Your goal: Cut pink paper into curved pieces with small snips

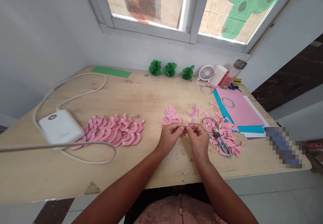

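Note:
My left hand (170,137) and my right hand (199,139) meet over the wooden table (126,92), fingertips pinched together on a small white strip, likely tape (186,125). A small pile of pink curved paper cut-outs (171,116) lies just beyond my left hand. A single pink curved piece (193,111) lies beyond my fingers. A tape ring (209,123) and small scissors (222,143) rest on pink scraps (228,136) beside my right hand.
A big spread of pink cut-outs (113,131) lies left, next to a white power bank (60,127) with looping cable (75,96). Pink (239,109) and blue paper sheets, tape rings, a mini fan (206,72), a bottle (233,73) and green paper pompoms (169,69) sit at the back right. Green sheet (111,71) far left.

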The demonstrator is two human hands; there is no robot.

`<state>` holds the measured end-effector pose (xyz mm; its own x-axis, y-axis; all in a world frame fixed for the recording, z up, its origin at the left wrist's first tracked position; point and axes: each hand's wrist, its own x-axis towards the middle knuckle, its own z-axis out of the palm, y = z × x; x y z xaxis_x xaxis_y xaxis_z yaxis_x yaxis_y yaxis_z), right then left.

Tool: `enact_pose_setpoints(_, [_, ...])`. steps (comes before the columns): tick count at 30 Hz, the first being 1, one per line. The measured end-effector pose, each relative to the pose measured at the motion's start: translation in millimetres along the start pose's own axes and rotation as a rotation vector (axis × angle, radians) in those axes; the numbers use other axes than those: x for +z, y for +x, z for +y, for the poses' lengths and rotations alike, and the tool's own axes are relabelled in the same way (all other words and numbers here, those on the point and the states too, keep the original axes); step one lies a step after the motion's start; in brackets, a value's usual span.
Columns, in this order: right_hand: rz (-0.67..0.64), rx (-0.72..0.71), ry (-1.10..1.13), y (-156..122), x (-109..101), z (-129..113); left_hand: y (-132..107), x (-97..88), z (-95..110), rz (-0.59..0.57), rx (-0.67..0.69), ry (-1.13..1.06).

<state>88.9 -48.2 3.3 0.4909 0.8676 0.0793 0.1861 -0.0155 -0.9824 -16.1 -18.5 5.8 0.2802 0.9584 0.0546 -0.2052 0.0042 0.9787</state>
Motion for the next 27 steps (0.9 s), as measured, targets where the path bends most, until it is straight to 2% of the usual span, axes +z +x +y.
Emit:
enact_pose_setpoints(14, [-0.036, -0.063, 0.006, -2.3, -1.8, -3.4, 0.4, 0.5, -4.5, 0.031, 0.018, -0.030])
enact_pose_setpoints(20, [-0.044, -0.110, -0.013, -3.1, -2.1, -6.2, 0.7, 0.5, -8.3, 0.077, 0.026, 0.027])
enact_pose_setpoints(24, [-0.050, -0.086, 0.020, -4.4, -1.8, -5.0, 0.1, 0.6, -10.4, 0.133, 0.072, 0.131])
enact_pose_setpoints(27, [-0.089, -0.010, 0.086, -5.7, -3.0, -3.5, -0.7, 1.1, -9.4, 0.173, 0.137, 0.217])
